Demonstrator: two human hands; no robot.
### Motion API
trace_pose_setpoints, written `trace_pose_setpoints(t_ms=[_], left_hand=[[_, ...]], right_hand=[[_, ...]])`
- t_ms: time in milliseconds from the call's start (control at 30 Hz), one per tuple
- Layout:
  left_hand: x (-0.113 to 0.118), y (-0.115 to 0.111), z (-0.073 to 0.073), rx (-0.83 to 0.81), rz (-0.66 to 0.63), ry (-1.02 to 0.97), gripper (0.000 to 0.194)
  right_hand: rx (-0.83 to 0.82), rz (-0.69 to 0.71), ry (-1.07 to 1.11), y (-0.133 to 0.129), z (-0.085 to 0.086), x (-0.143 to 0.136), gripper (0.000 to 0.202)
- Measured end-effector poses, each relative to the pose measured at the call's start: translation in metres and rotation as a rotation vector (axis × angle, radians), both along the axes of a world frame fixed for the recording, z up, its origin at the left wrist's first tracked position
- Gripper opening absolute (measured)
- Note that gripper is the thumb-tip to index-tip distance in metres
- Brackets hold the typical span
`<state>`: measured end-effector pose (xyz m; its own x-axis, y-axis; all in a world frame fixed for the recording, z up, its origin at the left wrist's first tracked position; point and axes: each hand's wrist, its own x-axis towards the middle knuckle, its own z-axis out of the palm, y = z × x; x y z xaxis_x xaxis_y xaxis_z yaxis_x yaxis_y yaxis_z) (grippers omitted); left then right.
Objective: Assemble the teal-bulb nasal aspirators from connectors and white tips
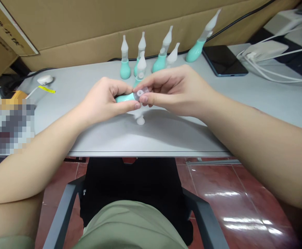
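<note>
My left hand [109, 98] is closed around the teal bulb [125, 98] of a nasal aspirator, which lies sideways just above the table. My right hand [171, 91] pinches the clear tube [140, 92] at the bulb's mouth between thumb and fingers. A small round white stopper shows on the side of that tube. Below my hands, a white piece with a round end [140, 120] rests on the table, partly hidden by my fingers. Just beyond my hands stands an assembled aspirator [141, 65] with a white tip, its base partly covered.
Several teal aspirators stand along the back, including one at left [125, 69] and a tilted one [195, 50] at right. A loose white nozzle [173, 54] is among them. A dark phone [224, 61], white cables [260, 67] and a white plug-like object [45, 80] lie on the table [70, 83].
</note>
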<state>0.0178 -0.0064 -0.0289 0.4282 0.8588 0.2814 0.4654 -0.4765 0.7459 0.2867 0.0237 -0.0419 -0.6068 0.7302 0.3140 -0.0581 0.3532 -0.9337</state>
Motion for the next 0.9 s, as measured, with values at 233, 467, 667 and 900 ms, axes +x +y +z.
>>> trace_pose_setpoints(t_ms=[233, 467, 667, 900], left_hand=[[-0.0027, 0.0004, -0.0023, -0.007, -0.081, -0.049, 0.026], [-0.0021, -0.0043, 0.0012, -0.024, -0.102, -0.082, 0.018], [-0.0042, -0.0019, 0.0021, -0.054, -0.119, -0.054, 0.025], [-0.0059, -0.0011, -0.0002, -0.063, -0.153, -0.099, 0.03]], right_hand=[[0.01, 0.019, 0.009, 0.0012, 0.0025, 0.0007, 0.042], [-0.015, 0.048, 0.013, 0.0016, 0.0048, 0.002, 0.046], [-0.06, 0.101, 0.055, 0.0055, 0.0021, 0.0033, 0.041], [-0.108, 0.132, 0.022, 0.002, 0.0052, 0.005, 0.052]])
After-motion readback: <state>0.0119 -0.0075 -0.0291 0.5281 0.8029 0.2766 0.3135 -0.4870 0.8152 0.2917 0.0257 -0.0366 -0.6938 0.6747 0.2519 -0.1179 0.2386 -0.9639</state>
